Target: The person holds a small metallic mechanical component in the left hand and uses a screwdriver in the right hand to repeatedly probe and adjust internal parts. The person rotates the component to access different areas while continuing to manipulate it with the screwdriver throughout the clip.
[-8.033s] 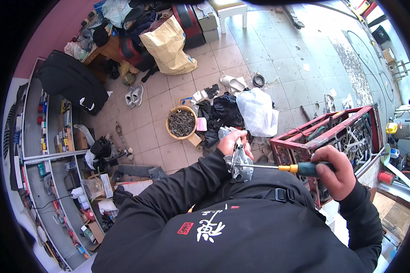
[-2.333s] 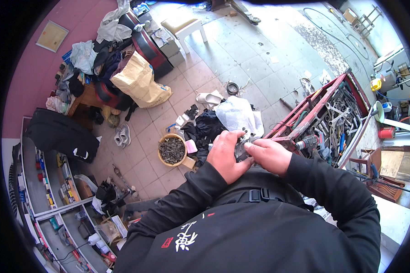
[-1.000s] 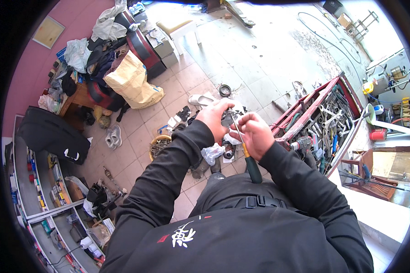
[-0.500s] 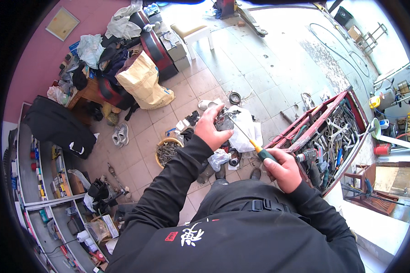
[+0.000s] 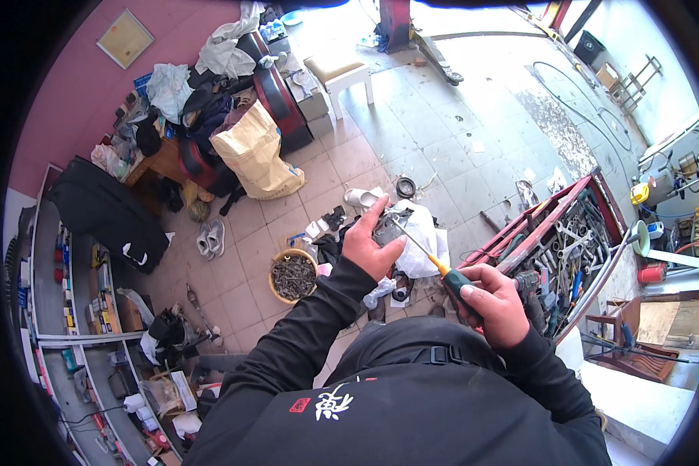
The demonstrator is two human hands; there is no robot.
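One green-handled screwdriver (image 5: 442,266) clamped in right grip (image 5: 500,303), greyish, perhaps metal part (image 5: 389,227) in left grip (image 5: 369,248)

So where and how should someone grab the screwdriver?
Best by its thick green handle, likely from the lower right, as the right hand grips it: the handle points that way, while the slim shaft slants up-left toward the part in the left hand.

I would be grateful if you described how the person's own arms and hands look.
The left sleeve and right sleeve are long, black and without visible markings, reaching the wrists. The left hand and right hand are ungloved.
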